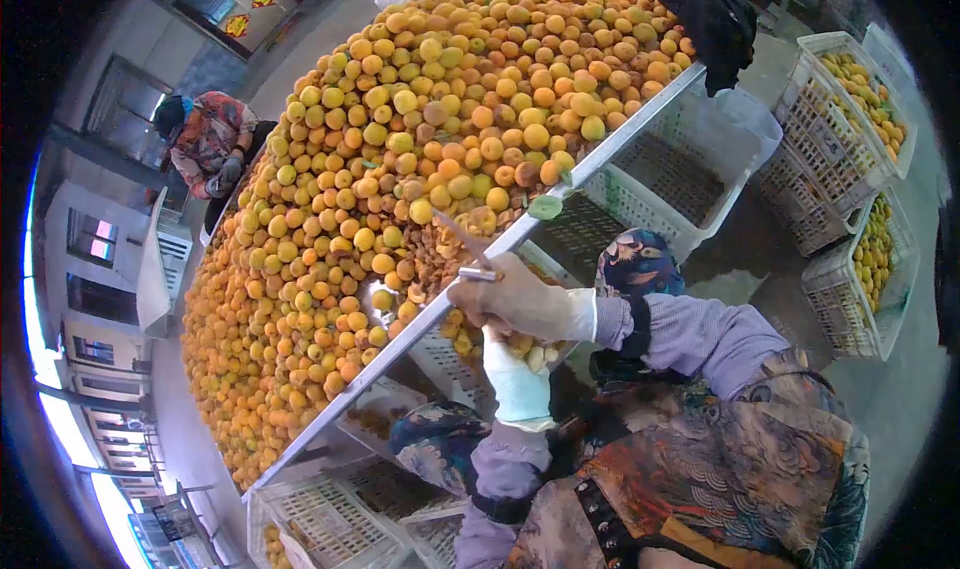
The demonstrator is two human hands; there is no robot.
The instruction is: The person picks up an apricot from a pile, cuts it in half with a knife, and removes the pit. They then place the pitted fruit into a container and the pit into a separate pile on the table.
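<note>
My right hand point(525, 297), in a thin pale glove, is closed around a small knife point(466, 237) at the edge of the sorting table. Its blade points up and away over the fruit. Just below it, my left hand point(497, 331) touches or nearly touches the right one; its fingers are mostly hidden, so what they hold does not show. A white cuff point(520, 384) covers the left wrist. Beyond the hands lies a large heap of yellow-orange apricots point(450, 119), with brownish, torn fruit pieces point(432, 257) nearest the knife.
A metal table edge point(370, 374) runs diagonally before me. Under it stand white plastic crates point(690, 219), some holding fruit. Stacked crates of apricots point(835, 119) stand at right. A dark cloth point(708, 27) hangs over the far corner. Another person point(210, 144) sits across the heap.
</note>
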